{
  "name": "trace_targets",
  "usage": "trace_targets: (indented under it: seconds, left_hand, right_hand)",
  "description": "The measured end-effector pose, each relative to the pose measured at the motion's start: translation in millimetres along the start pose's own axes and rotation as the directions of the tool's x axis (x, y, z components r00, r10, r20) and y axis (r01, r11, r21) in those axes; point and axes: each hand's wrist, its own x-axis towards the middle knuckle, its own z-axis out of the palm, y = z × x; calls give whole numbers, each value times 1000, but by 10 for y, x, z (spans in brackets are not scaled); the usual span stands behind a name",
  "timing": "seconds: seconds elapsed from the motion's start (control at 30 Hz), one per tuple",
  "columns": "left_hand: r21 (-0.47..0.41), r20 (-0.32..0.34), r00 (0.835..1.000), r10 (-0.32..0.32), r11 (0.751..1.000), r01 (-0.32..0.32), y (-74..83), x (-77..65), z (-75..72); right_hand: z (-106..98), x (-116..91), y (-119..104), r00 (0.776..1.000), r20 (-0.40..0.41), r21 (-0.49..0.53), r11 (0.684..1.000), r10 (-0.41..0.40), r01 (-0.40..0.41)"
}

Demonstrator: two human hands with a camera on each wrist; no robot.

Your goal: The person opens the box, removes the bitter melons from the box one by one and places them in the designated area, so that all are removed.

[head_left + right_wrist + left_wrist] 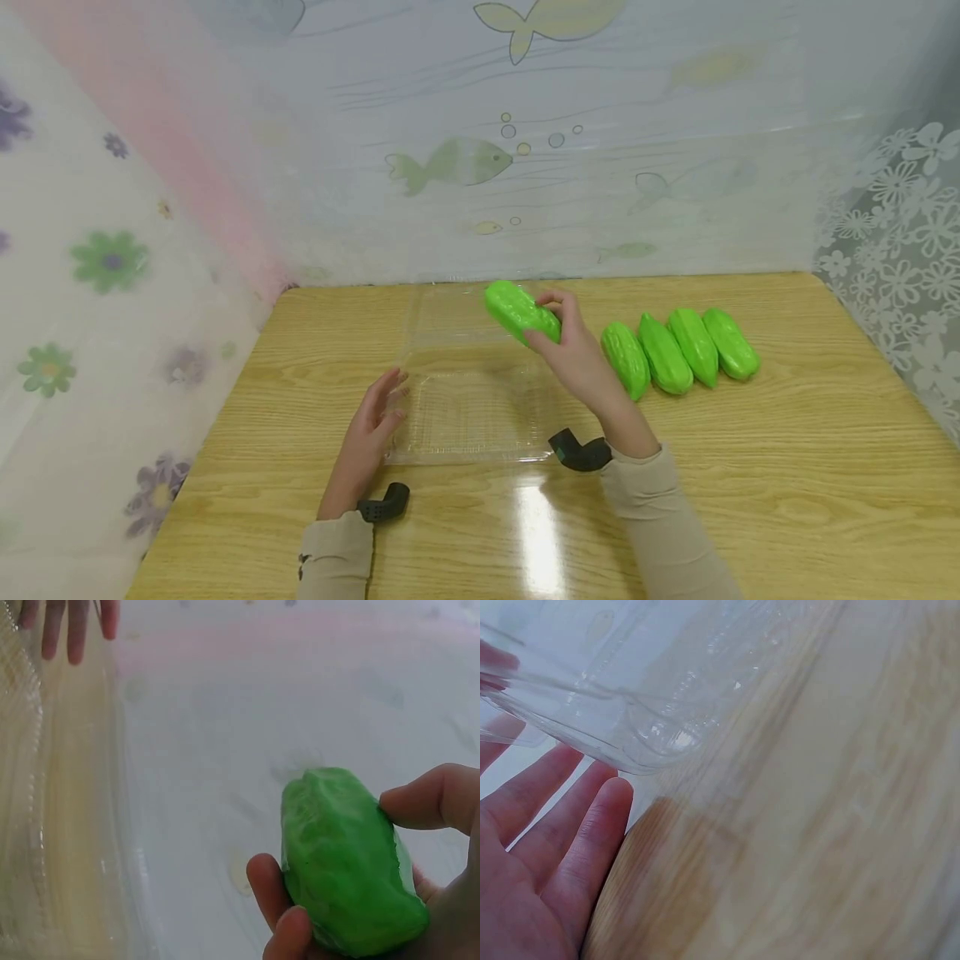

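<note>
A bright green, bumpy bitter melon [513,307] is held up above the hinged side of a clear plastic clamshell container [472,457]. My right hand [581,358] grips one end of it, thumb on one side and fingers on the other, as the right wrist view also shows on the melon [345,862]. The container lies opened flat, its lid [446,310] toward the wall. At the container's left side is my left hand [367,429]; its fingers are extended along the plastic edge [641,765] in the left wrist view.
Several more green bitter melons [663,354] lie side by side on the wooden table [795,467], right of the container. A fish-patterned wall covering [337,167] stands behind the table. A flowered sheet [112,333] hangs at the left.
</note>
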Motion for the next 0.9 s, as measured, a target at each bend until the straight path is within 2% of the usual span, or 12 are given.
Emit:
trace_targets:
  seconds: [0.33,0.5,0.67,0.9]
  left_hand:
    - [3,-2,1000,2,1000,-2,9,-4,2]
    - [-16,2,1000,7,1000,-7,-3,-4,-2]
    - [-19,3,1000,8,1000,-8,-13,-3,-2]
    - [-11,-1,1000,1,1000,-1,-8,-3,0]
  right_hand:
    - [-98,41,76,998,-54,-17,999,-28,27]
    - [-144,53,105,996,-91,-75,997,13,-20]
    - [-198,61,127,992,-122,-90,994,42,-54]
    - [-275,88,210,992,-109,-93,993,56,-66]
